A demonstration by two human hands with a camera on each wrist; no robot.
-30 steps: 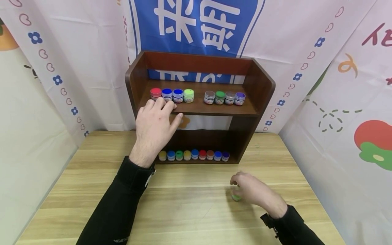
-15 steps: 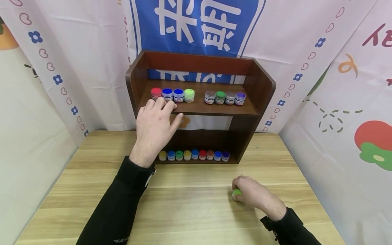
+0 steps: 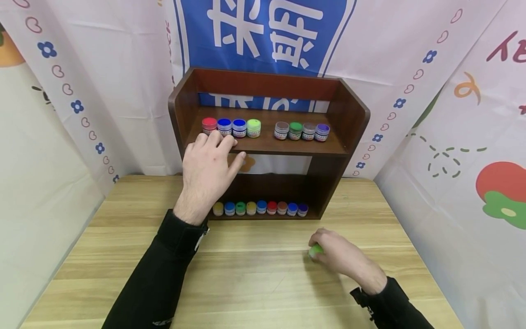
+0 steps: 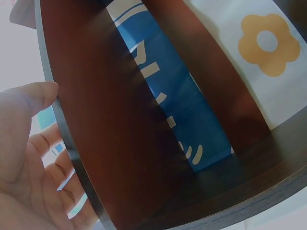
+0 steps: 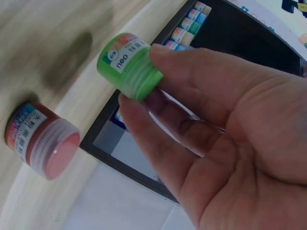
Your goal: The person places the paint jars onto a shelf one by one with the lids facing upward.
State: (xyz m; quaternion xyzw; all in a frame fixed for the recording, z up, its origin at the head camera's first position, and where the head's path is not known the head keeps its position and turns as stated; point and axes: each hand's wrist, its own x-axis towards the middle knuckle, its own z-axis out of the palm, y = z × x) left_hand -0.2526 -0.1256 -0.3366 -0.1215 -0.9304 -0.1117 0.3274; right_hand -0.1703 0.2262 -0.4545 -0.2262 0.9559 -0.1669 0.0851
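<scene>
My right hand (image 3: pixel 343 256) pinches a small light-green paint jar (image 5: pixel 125 64) between thumb and fingers, in front of the shelf unit. In the right wrist view the jar looks raised, with a shadow on the table to its left. A salmon-coloured paint jar (image 5: pixel 43 139) stands near that hand; the hand hides it in the head view. My left hand (image 3: pixel 209 171) rests with loose fingers at the upper board of the brown shelf unit (image 3: pixel 267 84). Its fingers partly cover the red-lidded jar (image 3: pixel 209 123). The left wrist view has the thumb (image 4: pixel 45 96) at the board's edge.
Along the upper shelf stand blue-lidded jars (image 3: pixel 239 128), another light-green jar (image 3: pixel 253 128) and, past a gap, a second group with a green-lidded jar (image 3: pixel 295 130). Several jars, one red (image 3: pixel 271 208), line the bottom shelf. The wooden table (image 3: pixel 255 278) extends in front.
My right hand has closed its fingers and thumb on the light-green jar, then moved it slightly up and toward the shelf unit in the head view. My left hand has stayed still.
</scene>
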